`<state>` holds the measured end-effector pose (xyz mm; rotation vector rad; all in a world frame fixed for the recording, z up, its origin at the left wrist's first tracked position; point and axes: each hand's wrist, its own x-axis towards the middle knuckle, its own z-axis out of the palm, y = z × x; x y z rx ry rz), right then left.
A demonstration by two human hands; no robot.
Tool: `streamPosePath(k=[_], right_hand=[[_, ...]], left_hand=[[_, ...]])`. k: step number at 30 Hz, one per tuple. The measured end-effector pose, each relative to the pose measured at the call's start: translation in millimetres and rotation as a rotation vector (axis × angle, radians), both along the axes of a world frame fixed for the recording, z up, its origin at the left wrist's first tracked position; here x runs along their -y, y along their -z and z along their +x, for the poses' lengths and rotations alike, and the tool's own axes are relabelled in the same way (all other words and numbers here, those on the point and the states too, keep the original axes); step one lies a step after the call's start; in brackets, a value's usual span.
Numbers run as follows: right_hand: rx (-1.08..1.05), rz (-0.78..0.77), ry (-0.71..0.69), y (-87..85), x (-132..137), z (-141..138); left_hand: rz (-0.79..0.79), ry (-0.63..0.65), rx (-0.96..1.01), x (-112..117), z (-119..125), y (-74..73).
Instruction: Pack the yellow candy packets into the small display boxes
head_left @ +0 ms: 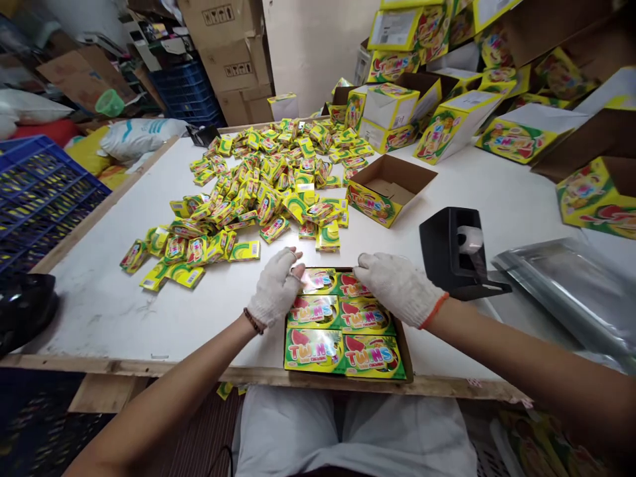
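While packs (pixel 314 346) fill the carton (pixel 407 361), my left hand (pixel 276 285) and right hand (pixel 401 287) curl loosely at its far corners, probably for steadying; whether gripping, I cannot tell.

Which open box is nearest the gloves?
The box holding Twins packs, between the left hand and right hand; the other open boxes sit farther away.

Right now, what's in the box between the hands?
The box shows six packs in two columns of three. The left hand and right hand partly hide the far pair; anything beneath the packs is covered.
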<state>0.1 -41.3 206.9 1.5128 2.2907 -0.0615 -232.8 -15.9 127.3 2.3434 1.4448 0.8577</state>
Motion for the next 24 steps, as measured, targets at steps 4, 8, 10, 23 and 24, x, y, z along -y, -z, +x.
streamPosePath(k=[4, 8, 10, 23, 24], right_hand=[[0.071, 0.013, -0.081, 1.4, 10.6, -8.2], [0.055, 0.055, -0.099, 11.2, 18.7, -11.1], [0.047, 0.075, -0.092, 16.7, 22.1, -11.2], [0.039, 0.073, -0.032, 8.3, 31.4, -9.4], [0.05, 0.047, -0.024, 3.6, 30.1, -11.1]], left_hand=[[-0.067, -0.241, -0.421, -47.4, -38.9, 4.3], [-0.214, -0.289, -0.704, -72.7, -74.7, 0.7], [-0.233, -0.266, -0.683, -78.7, -83.4, -1.9], [-0.849, 0.074, 1.218, 14.8, 32.8, -55.4], [-0.882, 0.101, 1.284, 23.1, 43.7, -55.3]])
